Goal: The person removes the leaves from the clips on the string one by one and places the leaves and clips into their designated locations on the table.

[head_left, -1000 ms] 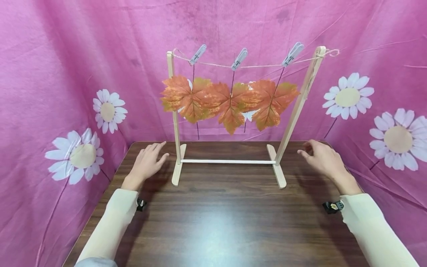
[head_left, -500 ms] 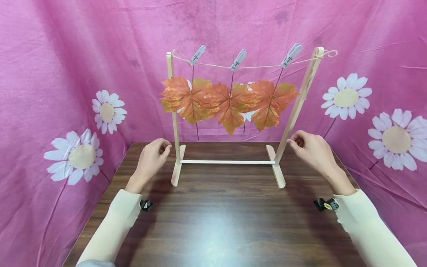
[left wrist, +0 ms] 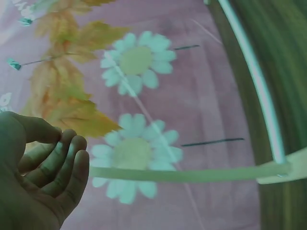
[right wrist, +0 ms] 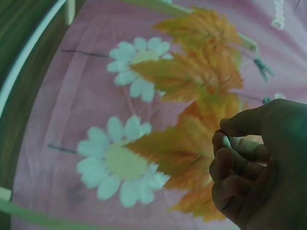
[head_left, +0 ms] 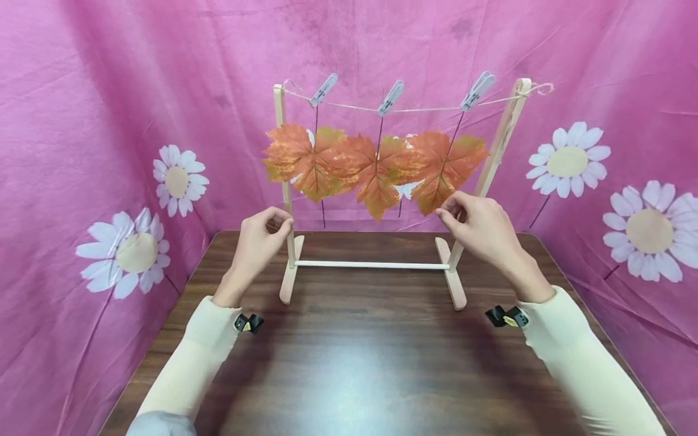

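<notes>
Three orange maple leaves hang by dark stems from grey clothespins on a string: a left leaf [head_left: 311, 160], a middle leaf [head_left: 376, 169] and a right leaf [head_left: 443, 166]. The string [head_left: 425, 109] spans a wooden stand [head_left: 287, 212]. Beside its left post is my left hand [head_left: 259, 239], fingers curled in and thumb close to the index finger, holding nothing. My right hand [head_left: 482, 233] overlaps the right post, its fingertips at the lower edge of the right leaf. In the right wrist view its thumb [right wrist: 240, 122] meets the curled index finger in front of the leaves.
A white rod [head_left: 371, 264] joins the stand's two feet near the far side of the brown wooden table [head_left: 349, 357]. Behind and to both sides hangs a pink cloth [head_left: 229, 121] printed with white daisies. Small black cameras [head_left: 504, 316] sit at the sleeve cuffs.
Both hands have moved inward and up from outside the stand, the right one farther, reaching the right leaf's lower edge. Their fingers have curled in. Leaves and stand stay put.
</notes>
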The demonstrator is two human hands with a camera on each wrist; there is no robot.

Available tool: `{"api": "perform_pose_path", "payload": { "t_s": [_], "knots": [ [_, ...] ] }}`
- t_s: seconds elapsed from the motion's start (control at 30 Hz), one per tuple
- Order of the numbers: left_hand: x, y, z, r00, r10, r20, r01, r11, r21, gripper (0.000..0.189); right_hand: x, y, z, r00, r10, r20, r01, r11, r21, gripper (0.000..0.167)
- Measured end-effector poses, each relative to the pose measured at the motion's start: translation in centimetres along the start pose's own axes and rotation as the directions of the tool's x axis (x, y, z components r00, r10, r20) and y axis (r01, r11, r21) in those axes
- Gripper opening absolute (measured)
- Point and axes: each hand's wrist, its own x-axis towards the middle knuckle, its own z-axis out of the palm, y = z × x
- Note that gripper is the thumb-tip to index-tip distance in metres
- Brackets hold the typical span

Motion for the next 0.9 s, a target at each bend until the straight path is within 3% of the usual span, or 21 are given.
{"api": "perform_pose_path", "payload": {
  "t_s": [0.5, 0.9],
  "knots": [
    [2.5, 3.4, 0.1, 0.999, 0.015, -0.052, -0.02, 0.995, -0.101, 0.007, 5.3, -5.7, 0.1, 0.993, -0.114, -0.021, 0.116, 0.991, 0.071, 0.014],
    [4.6, 6.0, 0.2, 0.994, 0.032, -0.105, -0.045, 0.992, -0.12, 0.008, 9.1, -9.9, 0.0, 0.981, -0.196, -0.004, 0.195, 0.974, 0.115, 0.016]
  ]
}}
